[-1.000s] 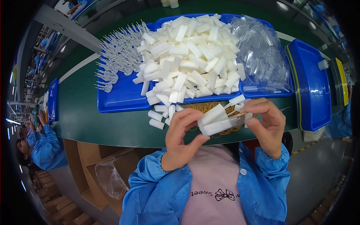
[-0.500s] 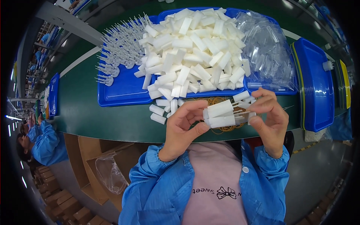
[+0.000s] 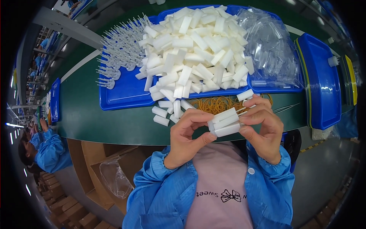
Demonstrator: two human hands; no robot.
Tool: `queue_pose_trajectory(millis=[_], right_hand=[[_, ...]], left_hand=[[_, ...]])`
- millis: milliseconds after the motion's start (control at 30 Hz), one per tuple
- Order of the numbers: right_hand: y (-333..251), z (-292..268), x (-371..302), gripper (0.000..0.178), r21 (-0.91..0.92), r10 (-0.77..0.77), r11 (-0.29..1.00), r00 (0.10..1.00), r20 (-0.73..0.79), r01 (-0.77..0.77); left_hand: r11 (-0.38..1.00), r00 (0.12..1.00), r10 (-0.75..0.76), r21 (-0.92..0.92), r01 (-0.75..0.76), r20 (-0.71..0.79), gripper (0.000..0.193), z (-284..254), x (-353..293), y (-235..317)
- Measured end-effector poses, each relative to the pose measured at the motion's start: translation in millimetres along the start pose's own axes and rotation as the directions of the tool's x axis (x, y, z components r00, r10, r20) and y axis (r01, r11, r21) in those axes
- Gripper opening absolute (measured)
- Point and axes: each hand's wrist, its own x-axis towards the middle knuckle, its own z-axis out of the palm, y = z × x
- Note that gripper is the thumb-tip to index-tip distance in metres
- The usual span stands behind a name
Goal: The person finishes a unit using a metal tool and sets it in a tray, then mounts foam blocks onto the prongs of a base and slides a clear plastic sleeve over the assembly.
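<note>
My left hand (image 3: 187, 139) grips a white plastic base (image 3: 211, 126) with thin prongs (image 3: 241, 111), of the same kind as those standing in the tray. Several white foam blocks (image 3: 225, 118) sit side by side on its prongs, which point to the right. At the far ends of the prongs, my right hand (image 3: 265, 128) is closed, thumb and fingers pinching a foam block (image 3: 228, 130) at the lower side of the piece. The fingers partly hide that block's right end.
Blue trays hold pronged bases (image 3: 126, 45), a heap of foam blocks (image 3: 194, 49) and clear plastic pieces (image 3: 268, 49). Rubber bands (image 3: 217, 105), loose blocks (image 3: 161, 120) and tweezers (image 3: 286, 108) lie on the green table (image 3: 91, 126). Stacked trays (image 3: 324, 84) stand right; a co-worker (image 3: 47, 147) sits left.
My right hand has moved left, closer to the left hand. The block in its fingers now lies along the other blocks on the base. The rubber bands and tweezers are more exposed.
</note>
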Motion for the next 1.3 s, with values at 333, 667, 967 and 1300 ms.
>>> queue_pose_trajectory(millis=[333,667,967,1300], right_hand=[[39,-39,57,0.026,-0.444,-0.163,0.892,0.977,-0.136,0.087],[86,-28,86,0.038,-0.886,-0.303,0.412,0.949,0.089,0.215],[55,-52,64,0.024,-0.577,-0.322,0.805,0.918,-0.232,0.137],[-1,-28,27,0.035,0.795,0.472,0.438,0.860,0.195,-0.420]], left_hand=[[0.968,0.985,-0.139,-0.225,0.113,-0.102,0.055,-4,5,0],[0.954,0.981,-0.171,-0.264,0.143,-0.089,0.054,3,7,2],[0.958,0.988,-0.101,-0.280,0.066,-0.115,0.054,1,4,4],[0.991,0.985,0.132,0.047,-0.127,-0.114,0.052,1,5,2]])
